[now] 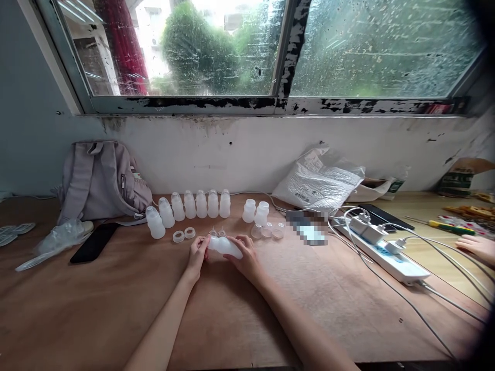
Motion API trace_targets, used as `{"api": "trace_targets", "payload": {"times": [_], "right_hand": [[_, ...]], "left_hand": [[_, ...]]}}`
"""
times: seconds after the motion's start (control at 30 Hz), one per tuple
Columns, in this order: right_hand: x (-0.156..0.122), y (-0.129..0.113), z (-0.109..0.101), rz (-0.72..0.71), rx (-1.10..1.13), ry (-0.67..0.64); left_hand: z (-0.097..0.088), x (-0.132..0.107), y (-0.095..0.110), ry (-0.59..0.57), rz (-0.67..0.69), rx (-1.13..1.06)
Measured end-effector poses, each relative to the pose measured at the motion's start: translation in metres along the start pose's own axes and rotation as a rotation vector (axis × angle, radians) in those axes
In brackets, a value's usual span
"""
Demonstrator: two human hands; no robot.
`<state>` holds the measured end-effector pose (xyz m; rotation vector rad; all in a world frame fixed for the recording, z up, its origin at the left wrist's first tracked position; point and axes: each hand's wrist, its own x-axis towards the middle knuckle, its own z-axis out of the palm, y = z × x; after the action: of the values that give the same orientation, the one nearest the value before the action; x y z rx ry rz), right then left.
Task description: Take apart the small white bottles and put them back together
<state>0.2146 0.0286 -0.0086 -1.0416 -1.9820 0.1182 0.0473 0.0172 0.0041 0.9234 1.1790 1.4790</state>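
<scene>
A frosted white baby bottle lies on its side in the air between my hands, its neck end to the left. My right hand is wrapped round the bottle's body. At the neck end, my left hand is closed with its fingertips pinched; whether a ring sits under them is hidden. Just behind the bottle stand two clear teats. Two white screw rings lie to the left, and three clear caps to the right. Two bottles without tops stand behind the caps.
Several capped bottles stand in a row behind. At left are a backpack, a black phone and a plastic bag. To the right lie a power strip with cables, a silver bag and another person's hand.
</scene>
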Motion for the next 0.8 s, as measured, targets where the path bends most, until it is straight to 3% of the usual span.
{"api": "trace_targets", "payload": {"times": [0.17,0.43,0.7,0.8], "right_hand": [[0.0000,-0.0015,-0.0010,0.022,0.058,0.035],[-0.0009,-0.0045,-0.0045,0.186,0.183,0.028],[-0.0005,-0.0051,-0.0030,0.179,0.159,0.028],[-0.0012,-0.0052,-0.0021,0.160,0.156,0.026]], "left_hand": [[-0.0012,-0.0011,0.0015,0.003,-0.001,-0.019],[-0.0034,-0.0039,0.0057,-0.086,0.014,-0.111],[-0.0062,0.0005,0.0048,-0.063,0.055,-0.247],[-0.0076,0.0024,0.0026,0.018,-0.002,-0.270]]}}
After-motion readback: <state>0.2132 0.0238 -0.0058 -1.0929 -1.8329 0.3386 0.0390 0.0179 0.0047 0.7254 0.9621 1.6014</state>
